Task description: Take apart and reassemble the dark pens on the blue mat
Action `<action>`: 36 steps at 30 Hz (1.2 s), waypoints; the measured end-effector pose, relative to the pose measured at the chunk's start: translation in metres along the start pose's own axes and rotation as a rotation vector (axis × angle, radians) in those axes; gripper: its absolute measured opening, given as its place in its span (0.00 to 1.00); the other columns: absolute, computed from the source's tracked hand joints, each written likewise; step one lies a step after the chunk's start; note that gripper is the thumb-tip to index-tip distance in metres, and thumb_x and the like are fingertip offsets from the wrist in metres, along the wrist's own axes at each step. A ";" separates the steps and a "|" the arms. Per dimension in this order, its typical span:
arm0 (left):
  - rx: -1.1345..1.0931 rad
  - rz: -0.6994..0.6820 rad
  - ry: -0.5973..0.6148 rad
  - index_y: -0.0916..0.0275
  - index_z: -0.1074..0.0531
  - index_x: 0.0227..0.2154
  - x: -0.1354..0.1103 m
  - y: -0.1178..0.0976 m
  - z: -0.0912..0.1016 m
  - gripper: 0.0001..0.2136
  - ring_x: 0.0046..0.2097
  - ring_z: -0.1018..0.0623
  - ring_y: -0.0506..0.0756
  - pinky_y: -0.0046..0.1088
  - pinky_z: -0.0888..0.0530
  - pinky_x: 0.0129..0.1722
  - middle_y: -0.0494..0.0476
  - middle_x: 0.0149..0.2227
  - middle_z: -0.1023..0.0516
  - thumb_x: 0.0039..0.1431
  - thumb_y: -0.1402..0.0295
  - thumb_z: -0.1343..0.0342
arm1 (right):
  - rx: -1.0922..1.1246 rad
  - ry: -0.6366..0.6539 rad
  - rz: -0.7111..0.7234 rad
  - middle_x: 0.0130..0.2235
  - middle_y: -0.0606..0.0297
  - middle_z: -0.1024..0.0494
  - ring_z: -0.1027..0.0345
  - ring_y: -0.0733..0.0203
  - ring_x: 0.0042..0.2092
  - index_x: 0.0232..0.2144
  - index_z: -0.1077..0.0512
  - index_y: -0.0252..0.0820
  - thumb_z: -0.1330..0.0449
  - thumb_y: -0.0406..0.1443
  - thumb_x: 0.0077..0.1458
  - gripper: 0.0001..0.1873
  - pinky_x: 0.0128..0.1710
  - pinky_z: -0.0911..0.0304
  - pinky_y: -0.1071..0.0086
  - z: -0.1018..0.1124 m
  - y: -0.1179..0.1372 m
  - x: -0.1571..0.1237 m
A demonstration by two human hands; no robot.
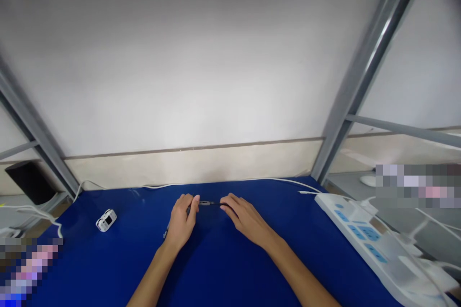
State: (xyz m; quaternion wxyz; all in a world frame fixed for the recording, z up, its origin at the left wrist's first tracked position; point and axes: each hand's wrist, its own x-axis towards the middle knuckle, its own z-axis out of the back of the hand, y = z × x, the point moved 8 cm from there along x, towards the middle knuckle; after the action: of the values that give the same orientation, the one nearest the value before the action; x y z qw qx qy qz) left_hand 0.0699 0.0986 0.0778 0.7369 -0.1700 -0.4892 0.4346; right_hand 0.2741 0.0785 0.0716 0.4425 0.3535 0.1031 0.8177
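From my end I see a glossy blue bench (pixel 223 268) backed by a pale wall panel (pixel 201 57); a white power strip (pixel 355 237) loaded with plugs takes up the right edge, a thin white cable (pixel 281 180) runs along the back, and a small white device (pixel 106 220) with a dark window sits on the left; grey metal posts (pixel 370 62) lean in at both sides.

The slim dark item (pixel 205 203) is between the two hands, above the middle of the bench; the left hand (pixel 183 218) has its fingers closed around one end, thumb pressed along the top; the right hand (pixel 245 218) pinches the other end, thumb and curled fingers together; my view of both ends is blocked by the hands.

The item's exposed middle is narrow and straight, grey with a slotted look, thinning to a dark strand on the right; its material I cannot tell; the power strip is smooth and long, with light-blue socket faces.
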 end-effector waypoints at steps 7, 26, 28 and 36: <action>-0.139 0.176 -0.222 0.59 0.35 0.24 0.002 0.026 0.030 0.24 0.27 0.34 0.53 0.29 0.37 0.31 0.49 0.23 0.36 0.72 0.49 0.56 | -0.089 -0.022 -0.097 0.44 0.60 0.22 0.25 0.52 0.42 0.50 0.34 0.48 0.54 0.42 0.75 0.12 0.44 0.34 0.60 0.014 -0.010 0.001; -0.107 0.112 -0.069 0.59 0.34 0.26 -0.001 0.015 0.009 0.21 0.29 0.33 0.53 0.29 0.37 0.33 0.49 0.26 0.34 0.73 0.54 0.55 | -0.148 -0.006 -0.004 0.43 0.61 0.20 0.24 0.54 0.41 0.48 0.33 0.47 0.53 0.39 0.74 0.10 0.42 0.35 0.63 0.004 0.005 0.002; -0.093 0.096 -0.050 0.59 0.34 0.26 -0.002 0.013 0.005 0.20 0.29 0.32 0.53 0.30 0.37 0.34 0.49 0.26 0.34 0.73 0.54 0.55 | -0.150 -0.005 0.014 0.45 0.61 0.20 0.24 0.54 0.42 0.49 0.33 0.47 0.53 0.38 0.74 0.10 0.44 0.35 0.62 0.002 0.006 0.002; -0.092 0.127 -0.082 0.59 0.34 0.27 -0.003 0.016 0.007 0.21 0.29 0.32 0.53 0.30 0.37 0.33 0.50 0.26 0.33 0.74 0.54 0.56 | -0.151 -0.003 0.024 0.47 0.61 0.20 0.24 0.52 0.46 0.51 0.33 0.48 0.52 0.38 0.74 0.10 0.48 0.34 0.59 0.000 0.003 0.001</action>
State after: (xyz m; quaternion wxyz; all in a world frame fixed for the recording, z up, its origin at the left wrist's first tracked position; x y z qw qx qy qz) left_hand 0.0556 0.1043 0.0683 0.6784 -0.2164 -0.5268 0.4642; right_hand 0.2712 0.0777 0.0736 0.4580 0.3218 0.0362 0.8279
